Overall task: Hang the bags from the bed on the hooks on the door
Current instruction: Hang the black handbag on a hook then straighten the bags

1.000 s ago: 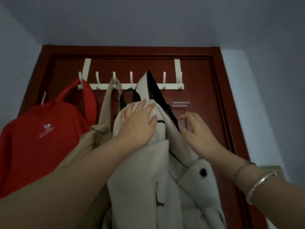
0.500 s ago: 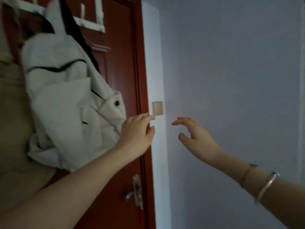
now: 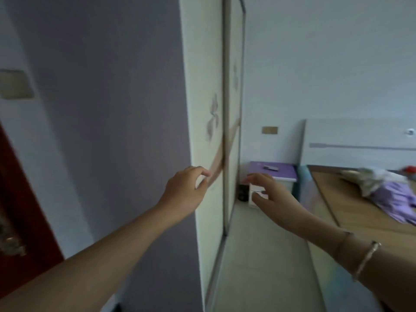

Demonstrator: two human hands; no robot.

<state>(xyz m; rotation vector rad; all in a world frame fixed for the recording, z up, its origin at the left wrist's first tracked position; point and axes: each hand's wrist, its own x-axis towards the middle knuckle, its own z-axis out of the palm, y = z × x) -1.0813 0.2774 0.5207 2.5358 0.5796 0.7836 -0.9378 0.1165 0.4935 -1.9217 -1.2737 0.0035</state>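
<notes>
My left hand (image 3: 184, 188) and my right hand (image 3: 270, 194) are both stretched out in front of me at mid height, fingers loosely curled and apart, holding nothing. The bed (image 3: 351, 206) lies at the right, with a wooden-coloured surface. On it sits a pile of bags or cloth, grey-white (image 3: 369, 179) and lilac (image 3: 396, 199), with a bit of red behind. Only a strip of the dark red door (image 3: 20, 221) with its handle (image 3: 11, 244) shows at the far left. The hooks and hung bags are out of view.
A tall white wardrobe with sliding doors (image 3: 209, 131) stands straight ahead between my hands. A purple-topped bedside cabinet (image 3: 274, 174) stands beside the white headboard (image 3: 360, 140). A narrow floor strip (image 3: 265, 255) runs between wardrobe and bed. A wall switch (image 3: 15, 84) sits left.
My view has swung right from the door and the hung cream bag to the wardrobe and bed. My left hand has let go of the bag; both hands are empty.
</notes>
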